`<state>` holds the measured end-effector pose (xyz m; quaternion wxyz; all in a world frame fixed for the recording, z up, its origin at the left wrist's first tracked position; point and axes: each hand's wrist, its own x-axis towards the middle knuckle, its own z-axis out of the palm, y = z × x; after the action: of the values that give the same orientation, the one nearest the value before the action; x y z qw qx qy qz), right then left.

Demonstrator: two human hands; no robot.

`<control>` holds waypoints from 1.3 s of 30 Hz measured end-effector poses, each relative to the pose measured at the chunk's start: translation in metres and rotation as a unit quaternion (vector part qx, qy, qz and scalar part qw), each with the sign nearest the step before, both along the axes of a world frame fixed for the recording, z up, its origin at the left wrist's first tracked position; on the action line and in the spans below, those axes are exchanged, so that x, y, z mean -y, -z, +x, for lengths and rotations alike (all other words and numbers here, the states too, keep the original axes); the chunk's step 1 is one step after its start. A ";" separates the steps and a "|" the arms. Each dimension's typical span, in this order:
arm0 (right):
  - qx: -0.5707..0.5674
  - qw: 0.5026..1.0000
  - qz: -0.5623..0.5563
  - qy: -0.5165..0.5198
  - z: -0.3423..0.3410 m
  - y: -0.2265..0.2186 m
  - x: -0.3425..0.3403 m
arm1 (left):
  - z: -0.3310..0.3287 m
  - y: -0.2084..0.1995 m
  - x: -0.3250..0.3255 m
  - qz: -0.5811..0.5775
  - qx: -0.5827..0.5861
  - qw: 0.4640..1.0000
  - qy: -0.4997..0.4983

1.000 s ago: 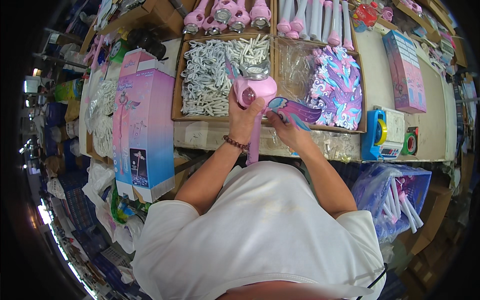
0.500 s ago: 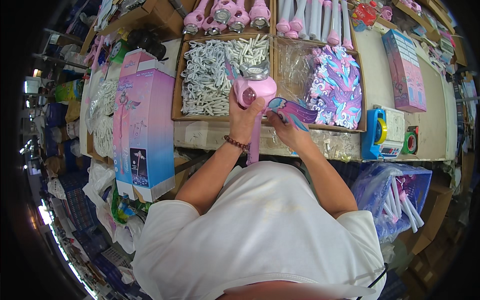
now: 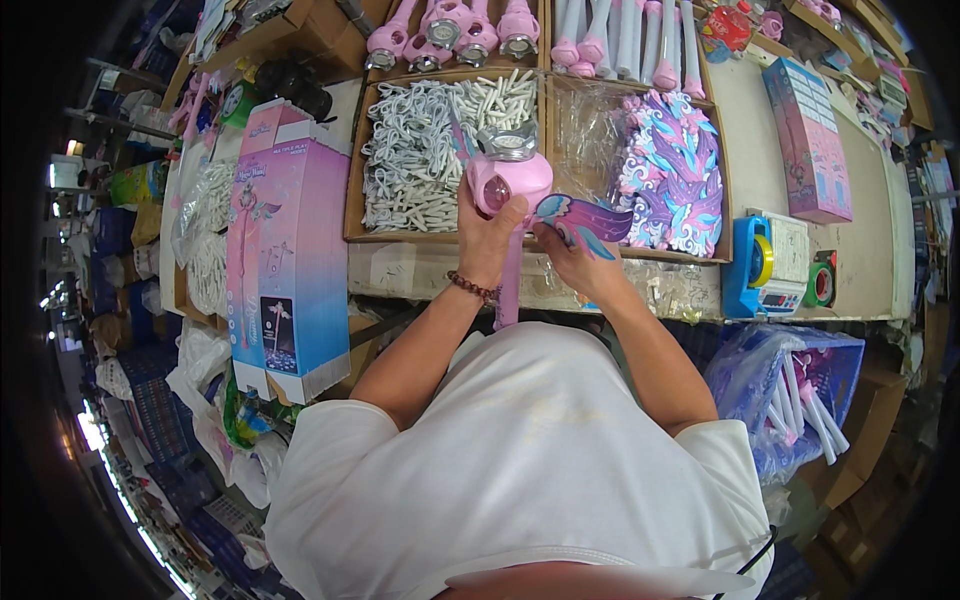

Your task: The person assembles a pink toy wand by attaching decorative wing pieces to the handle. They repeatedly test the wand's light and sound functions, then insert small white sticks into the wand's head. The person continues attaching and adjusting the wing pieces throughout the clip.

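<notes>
A pink toy wand (image 3: 530, 178) stands in front of my chest, its silver-rimmed head pointing away from me and its handle running down toward my shirt. My left hand (image 3: 486, 235) is wrapped round the wand just below the round head, thumb across the front. On the right side, my right hand (image 3: 578, 262) pinches a purple, blue and pink wing (image 3: 590, 218) near its root, where it meets the wand. A second wing (image 3: 462, 140) shows at the left of the head, partly hidden. My fingers cover the joint of the right wing.
Behind the wand, a divided cardboard tray (image 3: 354, 222) holds white cords, small white sticks and a stack of printed wings (image 3: 675, 175). Pink wand heads (image 3: 442, 30) and pale handles (image 3: 628, 40) lie beyond. A tall printed box (image 3: 290, 250) stands left; a tape dispenser (image 3: 745, 268) sits right.
The right wing's outer end has tipped slightly upward, with my right hand turning a little. My left hand and the wand have stayed in place.
</notes>
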<state>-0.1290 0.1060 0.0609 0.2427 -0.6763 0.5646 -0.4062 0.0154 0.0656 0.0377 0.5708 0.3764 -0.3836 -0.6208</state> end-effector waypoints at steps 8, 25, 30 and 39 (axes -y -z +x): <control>0.107 0.992 0.066 0.013 0.001 0.011 -0.001 | -0.002 -0.016 0.001 -0.010 -0.017 1.000 -0.005; 0.192 0.964 0.178 0.049 -0.001 -0.010 -0.001 | -0.004 -0.021 0.008 0.000 -0.040 0.999 0.002; 0.136 0.989 0.023 0.057 0.003 0.001 0.005 | -0.005 -0.017 0.007 -0.010 0.007 1.000 -0.002; -0.007 0.997 -0.040 0.060 0.000 -0.025 0.003 | -0.008 -0.019 0.002 -0.027 0.011 0.999 0.015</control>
<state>-0.1293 0.1027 0.0862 0.1866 -0.6532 0.5893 -0.4374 0.0073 0.0636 0.0570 0.5673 0.3616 -0.4121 -0.6145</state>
